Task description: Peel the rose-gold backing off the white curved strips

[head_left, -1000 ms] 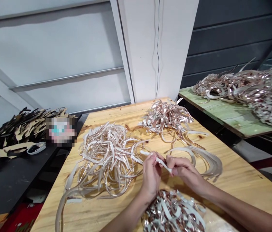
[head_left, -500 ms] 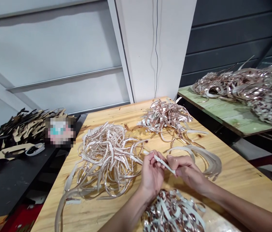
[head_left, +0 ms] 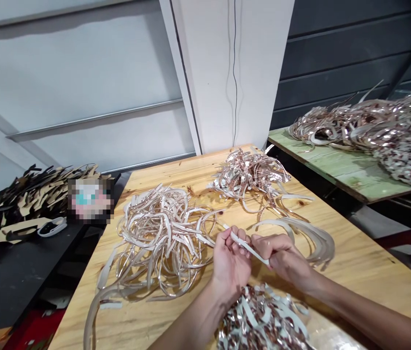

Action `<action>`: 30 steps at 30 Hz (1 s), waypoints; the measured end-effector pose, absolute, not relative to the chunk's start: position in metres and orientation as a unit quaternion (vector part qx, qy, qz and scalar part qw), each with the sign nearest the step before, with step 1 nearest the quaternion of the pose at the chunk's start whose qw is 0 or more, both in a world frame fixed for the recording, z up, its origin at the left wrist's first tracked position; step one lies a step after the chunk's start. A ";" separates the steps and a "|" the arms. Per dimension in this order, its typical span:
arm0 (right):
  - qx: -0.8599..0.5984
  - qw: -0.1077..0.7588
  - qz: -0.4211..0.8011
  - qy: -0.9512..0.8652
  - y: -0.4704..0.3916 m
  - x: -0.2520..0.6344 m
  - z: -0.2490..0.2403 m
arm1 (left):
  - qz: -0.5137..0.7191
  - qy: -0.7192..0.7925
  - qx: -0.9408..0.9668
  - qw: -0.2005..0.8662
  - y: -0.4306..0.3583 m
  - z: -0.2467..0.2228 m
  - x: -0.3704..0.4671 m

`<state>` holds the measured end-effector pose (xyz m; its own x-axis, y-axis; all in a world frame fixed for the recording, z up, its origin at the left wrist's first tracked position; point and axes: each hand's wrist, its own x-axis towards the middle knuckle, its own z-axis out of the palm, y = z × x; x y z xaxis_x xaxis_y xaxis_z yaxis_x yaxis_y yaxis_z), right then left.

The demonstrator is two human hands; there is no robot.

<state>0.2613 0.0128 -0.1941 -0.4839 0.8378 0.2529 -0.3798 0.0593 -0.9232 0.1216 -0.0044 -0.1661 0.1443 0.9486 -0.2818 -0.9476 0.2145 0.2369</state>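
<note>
Between my two hands runs a narrow pale strip, slanting down to the right. My left hand, palm up, pinches its upper part with curled fingers. The lower end is gripped by the thumb and fingers of my right hand. Just below the hands lies a heap of short white and copper-coloured curled strips. To the left spreads a loose tangle of long pale strips. Beside my right hand is a curved bundle of pale strips on the wooden table.
A shiny copper-coloured pile of strips lies at the table's far end. On the right, a green-topped table bears more strips. A dark table on the left holds black and tan scraps and a white ring-shaped item.
The strip between my hands has turned slightly and shows a longer straight stretch. My hands stay in nearly the same place, and the piles look unchanged.
</note>
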 end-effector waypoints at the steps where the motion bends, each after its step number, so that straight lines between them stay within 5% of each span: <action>1: -0.197 0.467 0.661 -0.553 0.013 0.261 -0.194 | 0.626 0.188 -0.006 0.757 -0.004 -0.165 0.122; 30: -0.094 0.475 0.689 -0.540 0.015 0.258 -0.173 | 0.623 0.232 -0.136 0.735 -0.004 -0.157 0.127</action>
